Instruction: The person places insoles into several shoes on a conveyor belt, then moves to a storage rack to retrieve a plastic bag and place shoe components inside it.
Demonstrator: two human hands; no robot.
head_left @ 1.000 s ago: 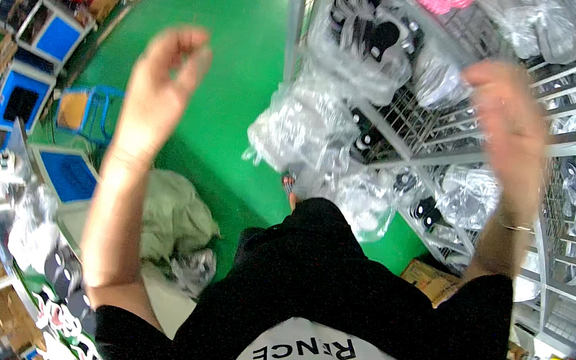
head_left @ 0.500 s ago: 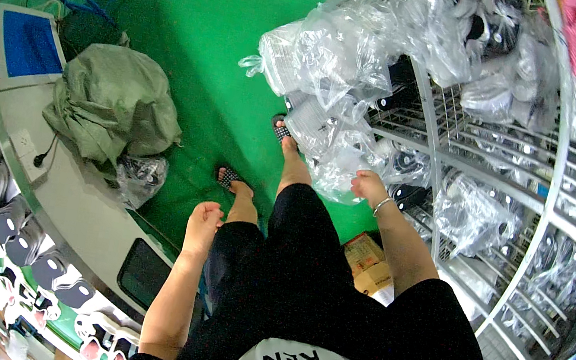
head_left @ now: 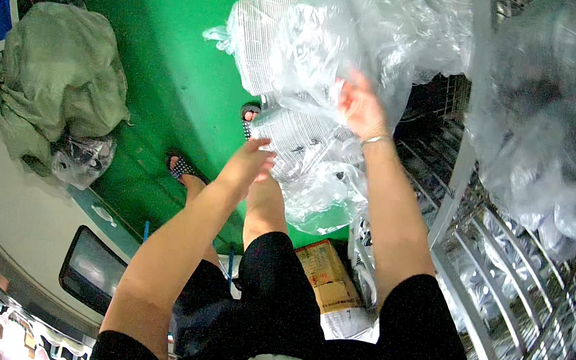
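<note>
My right hand point(head_left: 363, 109), a silver bangle at its wrist, is in front of a clear plastic bag point(head_left: 325, 43); motion blurs the fingertips. Those fingers look loosely spread, and whether they touch the plastic I cannot tell. Striped, sheet-like white contents show through this bag. Below it hangs a second clear bag point(head_left: 328, 190) with similar striped contents. My left hand point(head_left: 251, 165) is held over the lower bag's left side, fingers apart and nothing in them.
To the right stands a metal wire rack point(head_left: 507, 271) with bagged goods, a large clear bag point(head_left: 550, 116) among them. An opened cardboard box point(head_left: 329, 277) lies below. At left, a green sack point(head_left: 64, 69) rests by a pale workbench point(head_left: 19, 213) over the green floor point(head_left: 168, 33).
Both hands have reached forward, the right one up to the upper bag, the left one nearer the lower bag. My view has shifted closer to the rack and bags.
</note>
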